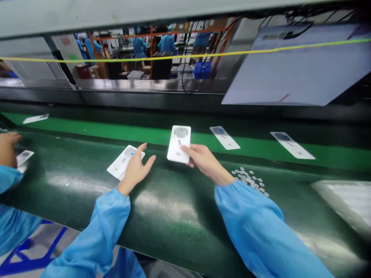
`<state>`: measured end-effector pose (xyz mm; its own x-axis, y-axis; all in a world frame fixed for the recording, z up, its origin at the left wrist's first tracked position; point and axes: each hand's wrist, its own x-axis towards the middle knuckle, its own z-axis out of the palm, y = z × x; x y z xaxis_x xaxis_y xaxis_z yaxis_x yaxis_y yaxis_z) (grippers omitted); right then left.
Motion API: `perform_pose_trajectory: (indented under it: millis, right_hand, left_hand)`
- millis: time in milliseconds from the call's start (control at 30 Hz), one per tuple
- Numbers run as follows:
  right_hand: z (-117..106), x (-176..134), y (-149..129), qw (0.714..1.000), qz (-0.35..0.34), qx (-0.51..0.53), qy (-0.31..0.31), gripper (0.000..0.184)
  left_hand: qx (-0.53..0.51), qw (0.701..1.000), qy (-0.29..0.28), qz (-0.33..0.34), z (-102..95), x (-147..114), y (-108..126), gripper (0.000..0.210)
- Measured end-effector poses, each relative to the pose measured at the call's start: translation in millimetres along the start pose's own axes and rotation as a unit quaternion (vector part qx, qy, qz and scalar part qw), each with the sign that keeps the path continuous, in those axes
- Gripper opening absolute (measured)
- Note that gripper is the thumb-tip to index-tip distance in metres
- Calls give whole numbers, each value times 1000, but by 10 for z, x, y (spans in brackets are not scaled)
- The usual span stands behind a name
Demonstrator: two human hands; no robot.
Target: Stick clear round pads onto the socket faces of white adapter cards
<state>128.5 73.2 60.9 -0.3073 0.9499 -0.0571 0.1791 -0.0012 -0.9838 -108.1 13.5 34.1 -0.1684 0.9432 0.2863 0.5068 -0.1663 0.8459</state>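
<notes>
My right hand [204, 160] grips a white card [175, 148] by its lower right edge, thumb on top. The card bears a grey round print near its upper end and is raised over the green work surface [162, 216]. My left hand [136, 170] has thumb and fingers apart, over another white card [118, 166] with a similar grey disc and a small blue spot. That card lies on the surface, partly hidden by the hand. To the right of my right wrist, several small pale rings [249, 179] lie in a loose pile.
A bright green belt [252, 148] runs across behind, carrying white cards [224, 138] [292, 145] [36, 119]. A co-worker's hand [8, 148] is at the left edge beside another card [24, 157]. A white tray [348, 200] stands right. A hanging sheet [292, 69] and yellow cord [174, 56] are above.
</notes>
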Motion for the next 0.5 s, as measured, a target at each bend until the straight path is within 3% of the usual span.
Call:
perform_pose_trajectory:
  millis: [100,200,267,367,500]
  right_hand:
    - [128,354,-24,999,-25,-9,31,31]
    - [297,339,186,999,-32,-20,21,27]
    - [374,170,365,999,-40,-28,24,35]
    - [413,-195,527,997,-77,-13,15,45]
    - [398,-613,480,989,-98,39,-103,48]
  left_hand:
    - [194,975,55,-97,-458,37,-181,83]
    - [160,964,39,-209,-714,64,-259,91]
    - [91,972,7,-215,-760,75,-210,71]
    - [6,982,-41,-182,-575,28,-3,39]
    - [-108,978,-101,-150,53,-199,321,42]
